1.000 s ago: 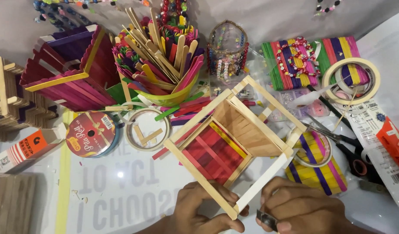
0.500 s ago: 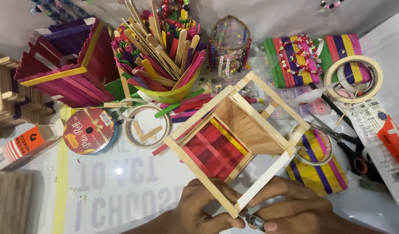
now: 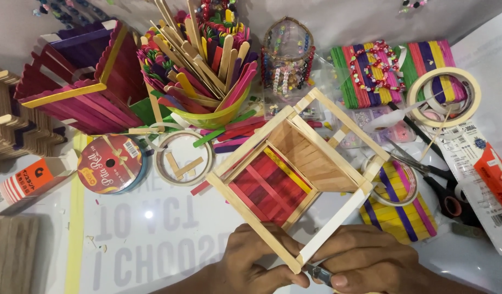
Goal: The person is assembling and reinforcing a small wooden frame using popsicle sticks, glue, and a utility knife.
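Note:
An open box of plain wooden craft sticks [image 3: 302, 174] with a red and yellow stick floor stands tilted on the white table. My left hand [image 3: 251, 261] grips its near corner from the left, fingers wrapped under the frame. My right hand [image 3: 370, 261] presses on the same corner from the right and pinches a small metal tool [image 3: 319, 272] against the pale stick of the frame.
A green cup of coloured craft sticks [image 3: 202, 71], a purple-red stick box [image 3: 82, 81], a red ribbon spool [image 3: 112, 163], tape rolls [image 3: 444, 95], scissors [image 3: 441, 185], bead jar [image 3: 286, 60] and striped stick mats [image 3: 398, 207] crowd the table's far half.
The view has shifted slightly downward. My hands have tightened on the box's near corner, and the right hand with the metal tool has moved closer under the frame.

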